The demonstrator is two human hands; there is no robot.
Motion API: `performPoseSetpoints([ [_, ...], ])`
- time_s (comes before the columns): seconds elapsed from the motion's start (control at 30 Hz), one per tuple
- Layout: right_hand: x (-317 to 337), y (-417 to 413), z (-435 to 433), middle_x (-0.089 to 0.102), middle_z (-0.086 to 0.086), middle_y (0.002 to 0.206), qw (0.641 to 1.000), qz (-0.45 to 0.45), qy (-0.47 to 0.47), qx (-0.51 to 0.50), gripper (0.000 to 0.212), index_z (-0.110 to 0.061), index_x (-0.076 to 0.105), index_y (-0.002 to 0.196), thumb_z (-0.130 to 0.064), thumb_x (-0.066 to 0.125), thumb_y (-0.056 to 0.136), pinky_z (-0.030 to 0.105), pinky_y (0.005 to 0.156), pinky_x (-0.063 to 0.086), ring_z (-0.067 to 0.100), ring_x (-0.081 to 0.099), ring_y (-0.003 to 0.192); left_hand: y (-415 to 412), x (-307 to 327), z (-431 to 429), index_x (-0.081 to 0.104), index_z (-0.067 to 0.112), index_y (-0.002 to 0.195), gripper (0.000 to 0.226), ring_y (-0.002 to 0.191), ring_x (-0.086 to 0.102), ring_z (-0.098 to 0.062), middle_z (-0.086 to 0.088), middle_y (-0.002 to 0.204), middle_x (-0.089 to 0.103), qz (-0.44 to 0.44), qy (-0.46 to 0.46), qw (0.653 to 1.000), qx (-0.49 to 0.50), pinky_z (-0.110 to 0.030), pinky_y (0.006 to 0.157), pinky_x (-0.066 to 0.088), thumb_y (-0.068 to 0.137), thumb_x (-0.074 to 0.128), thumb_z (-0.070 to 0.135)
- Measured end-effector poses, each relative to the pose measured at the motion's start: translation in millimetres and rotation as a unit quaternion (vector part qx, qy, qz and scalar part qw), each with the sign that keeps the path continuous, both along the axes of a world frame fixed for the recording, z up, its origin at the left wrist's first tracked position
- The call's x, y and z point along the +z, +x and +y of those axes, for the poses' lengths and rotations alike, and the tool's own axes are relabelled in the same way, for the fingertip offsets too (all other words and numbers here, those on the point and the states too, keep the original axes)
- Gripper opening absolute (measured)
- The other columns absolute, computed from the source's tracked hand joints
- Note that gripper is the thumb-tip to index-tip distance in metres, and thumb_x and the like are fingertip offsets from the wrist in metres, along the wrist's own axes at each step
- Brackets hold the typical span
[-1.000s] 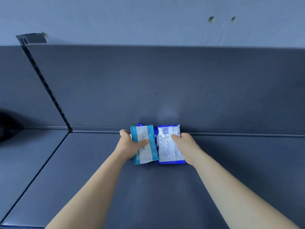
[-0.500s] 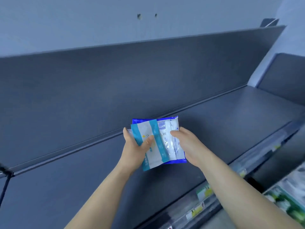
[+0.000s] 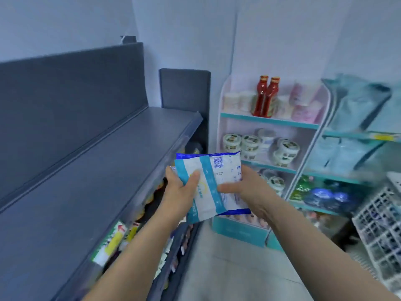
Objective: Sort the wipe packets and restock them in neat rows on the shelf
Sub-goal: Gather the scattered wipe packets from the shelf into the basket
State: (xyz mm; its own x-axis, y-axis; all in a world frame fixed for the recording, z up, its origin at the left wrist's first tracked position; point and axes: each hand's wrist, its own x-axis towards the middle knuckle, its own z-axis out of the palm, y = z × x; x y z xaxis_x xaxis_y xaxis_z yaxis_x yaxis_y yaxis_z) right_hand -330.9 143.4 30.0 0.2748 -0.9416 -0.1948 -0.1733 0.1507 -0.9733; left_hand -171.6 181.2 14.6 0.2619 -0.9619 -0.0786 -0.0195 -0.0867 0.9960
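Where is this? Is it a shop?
Probably a small shop. Red bottles and lidded tubs stand in rows on a pastel display rack, and price tags line the front edge of the dark shelf. Both hands hold wipe packets.

The shelf (image 3: 91, 170) runs along the left. To its right, off its front edge, two wipe packets (image 3: 213, 185) overlap, one in front of the other, held between the left hand (image 3: 180, 192) and the right hand (image 3: 249, 192). Farther right of the shelf, behind the packets, stands a rack (image 3: 269, 124) carrying two bottles (image 3: 265, 96) on its top tier and tubs (image 3: 260, 144) below. A crate (image 3: 382, 231) sits at far right.
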Motion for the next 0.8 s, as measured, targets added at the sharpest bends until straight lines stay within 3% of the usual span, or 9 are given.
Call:
performPoseSetpoints([
  [0.13,-4.3,-119.0,-1.5,0.074,0.003,0.098,0.996,0.028,0.028,-0.084,0.029,-0.017,0.065,0.093,0.004,0.074,0.075,0.052,0.087,0.055,0.026,0.071,0.091,-112.1,-9.5,-28.5,0.033,0.016,0.119,0.026,0.076,0.07,-0.011,-0.003,0.104,0.065,0.018,0.051,0.994,-0.091,-0.025,0.057,0.054,0.098,0.048,0.015],
  [0.23,-9.3,-218.4,2.5,0.075,0.007,0.099,0.989,0.025,0.039,-0.141,0.029,-0.014,0.067,0.093,0.008,0.073,0.075,0.052,0.086,0.055,0.027,0.071,0.091,-207.5,-16.8,-44.7,0.032,0.023,0.123,0.032,0.086,0.068,-0.017,0.0,0.105,0.065,0.011,0.076,0.983,-0.164,-0.035,0.069,0.058,0.097,0.048,0.014],
  [0.33,-14.4,-304.8,9.5,0.075,0.008,0.097,0.978,0.023,0.04,-0.202,0.028,-0.013,0.066,0.09,0.01,0.072,0.075,0.048,0.084,0.057,0.025,0.072,0.087,-290.7,-25.7,-56.8,0.035,0.021,0.124,0.034,0.087,0.068,-0.012,0.004,0.11,0.065,0.014,0.069,0.97,-0.233,-0.027,0.064,0.057,0.096,0.054,0.015],
  [0.5,-23.9,-426.8,12.8,0.074,0.008,0.099,0.952,0.016,0.06,-0.299,0.037,-0.008,0.062,0.103,0.004,0.078,0.072,0.052,0.082,0.057,0.028,0.072,0.087,-410.9,-38.9,-78.2,0.052,0.02,0.12,0.029,0.094,0.07,-0.01,0.002,0.114,0.069,0.044,0.05,0.941,-0.331,-0.027,0.076,0.058,0.093,0.062,0.016],
  [0.67,-32.8,-528.0,7.3,0.074,0.005,0.098,0.93,0.006,0.064,-0.363,0.039,-0.012,0.061,0.106,0.003,0.076,0.074,0.045,0.07,0.06,0.026,0.073,0.083,-519.7,-56.1,-112.3,0.044,0.017,0.127,0.046,0.099,0.067,-0.011,0.003,0.12,0.065,0.02,0.066,0.928,-0.366,-0.026,0.077,0.056,0.089,0.068,0.026],
  [0.8,-50.1,-594.7,-10.2,0.074,0.005,0.097,0.921,-0.002,0.084,-0.381,0.034,-0.014,0.062,0.102,0.006,0.072,0.076,0.044,0.071,0.059,0.027,0.072,0.085,-592.4,-76.8,-139.1,0.048,0.021,0.115,0.033,0.095,0.066,-0.01,0.007,0.109,0.066,0.013,0.108,0.912,-0.396,-0.028,0.077,0.056,0.089,0.067,0.021],
])
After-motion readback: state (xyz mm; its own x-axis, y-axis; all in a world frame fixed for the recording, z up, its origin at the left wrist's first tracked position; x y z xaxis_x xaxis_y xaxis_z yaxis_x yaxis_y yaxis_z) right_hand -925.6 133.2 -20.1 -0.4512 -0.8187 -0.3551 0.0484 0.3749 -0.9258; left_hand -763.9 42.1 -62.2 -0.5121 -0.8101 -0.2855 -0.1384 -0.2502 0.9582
